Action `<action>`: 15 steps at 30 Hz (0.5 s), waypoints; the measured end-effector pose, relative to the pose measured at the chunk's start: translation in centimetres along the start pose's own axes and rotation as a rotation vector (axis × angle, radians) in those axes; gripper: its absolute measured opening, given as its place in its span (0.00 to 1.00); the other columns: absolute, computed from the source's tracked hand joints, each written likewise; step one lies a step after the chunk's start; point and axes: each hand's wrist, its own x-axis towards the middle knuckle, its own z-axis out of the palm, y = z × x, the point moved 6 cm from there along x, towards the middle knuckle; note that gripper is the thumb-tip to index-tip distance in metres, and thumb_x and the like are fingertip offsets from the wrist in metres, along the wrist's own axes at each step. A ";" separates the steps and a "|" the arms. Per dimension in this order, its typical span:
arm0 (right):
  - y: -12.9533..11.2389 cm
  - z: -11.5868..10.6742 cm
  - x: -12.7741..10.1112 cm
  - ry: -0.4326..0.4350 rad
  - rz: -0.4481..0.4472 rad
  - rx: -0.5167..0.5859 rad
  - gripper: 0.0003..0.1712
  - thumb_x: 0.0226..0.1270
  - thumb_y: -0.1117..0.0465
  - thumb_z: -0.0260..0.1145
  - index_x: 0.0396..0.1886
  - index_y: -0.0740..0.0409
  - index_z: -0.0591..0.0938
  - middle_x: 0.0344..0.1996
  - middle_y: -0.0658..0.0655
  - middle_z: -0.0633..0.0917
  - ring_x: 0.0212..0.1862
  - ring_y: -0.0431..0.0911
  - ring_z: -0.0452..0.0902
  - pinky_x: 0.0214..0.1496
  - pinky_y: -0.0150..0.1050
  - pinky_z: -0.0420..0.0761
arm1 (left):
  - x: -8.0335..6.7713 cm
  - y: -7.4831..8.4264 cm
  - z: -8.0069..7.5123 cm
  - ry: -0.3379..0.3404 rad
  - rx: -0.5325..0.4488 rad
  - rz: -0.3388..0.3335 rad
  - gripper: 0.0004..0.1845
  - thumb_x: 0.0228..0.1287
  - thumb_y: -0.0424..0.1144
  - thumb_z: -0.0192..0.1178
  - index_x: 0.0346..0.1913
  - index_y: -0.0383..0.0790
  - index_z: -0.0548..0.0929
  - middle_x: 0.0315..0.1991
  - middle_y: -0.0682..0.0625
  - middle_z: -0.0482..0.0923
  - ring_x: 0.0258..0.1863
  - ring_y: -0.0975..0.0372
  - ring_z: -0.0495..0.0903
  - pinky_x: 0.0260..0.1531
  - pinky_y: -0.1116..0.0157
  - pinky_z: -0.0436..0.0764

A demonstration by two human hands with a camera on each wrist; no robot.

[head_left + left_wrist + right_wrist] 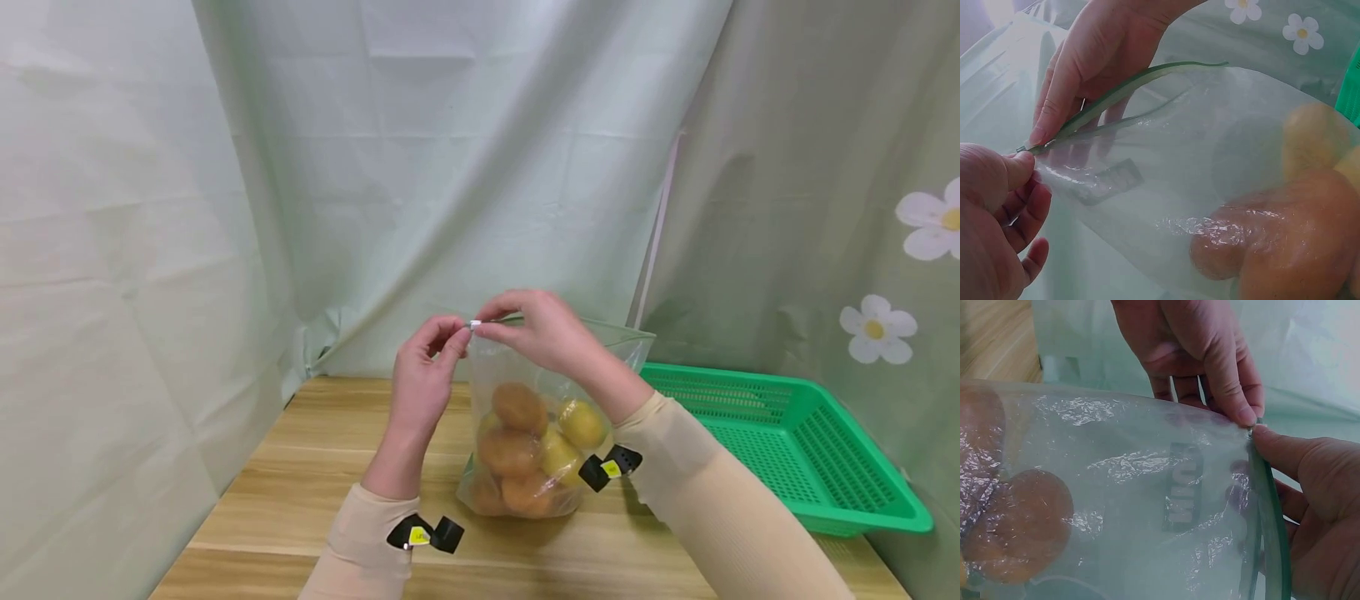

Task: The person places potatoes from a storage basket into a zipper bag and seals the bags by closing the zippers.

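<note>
A clear zip bag point(555, 375) with a green seal strip point(1141, 78) stands upright on the table. Through its plastic show several orange-brown rounded items point(510, 452) and yellow fruit point(581, 423), their exact kind blurred. My left hand point(425, 371) pinches the bag's top left corner between thumb and finger. Right beside it, my right hand point(543, 329) pinches the seal strip near a small white slider point(476, 323). In the right wrist view the thumbs of both hands nearly meet at that corner, and the strip runs apart into two edges along the bag's mouth.
A green plastic basket point(862, 433) stands on the right of the wooden table point(300, 467), partly behind the right forearm. Pale cloth curtains point(450, 167) hang at the back and sides, with white flowers point(877, 329) printed on the right one.
</note>
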 end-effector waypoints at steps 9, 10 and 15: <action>0.2 0.1 0.0 0.002 -0.003 -0.008 0.12 0.79 0.54 0.74 0.55 0.52 0.93 0.52 0.47 0.92 0.58 0.45 0.86 0.64 0.50 0.84 | -0.2 0.0 0.0 -0.006 0.024 -0.011 0.05 0.80 0.39 0.68 0.49 0.41 0.88 0.41 0.46 0.84 0.43 0.53 0.83 0.44 0.60 0.81; 0.2 0.1 0.0 0.001 -0.007 -0.009 0.12 0.80 0.54 0.74 0.56 0.52 0.93 0.52 0.48 0.92 0.58 0.45 0.86 0.64 0.50 0.84 | -0.2 0.0 0.0 -0.005 0.025 -0.012 0.05 0.80 0.39 0.68 0.49 0.41 0.88 0.41 0.46 0.84 0.43 0.54 0.83 0.43 0.61 0.81; 0.2 -0.2 0.0 -0.001 -0.012 -0.020 0.12 0.80 0.54 0.73 0.55 0.53 0.93 0.52 0.48 0.92 0.58 0.45 0.86 0.64 0.50 0.84 | 0.1 0.2 0.2 -0.006 0.020 -0.003 0.06 0.79 0.39 0.68 0.49 0.40 0.89 0.41 0.44 0.84 0.43 0.52 0.82 0.42 0.63 0.80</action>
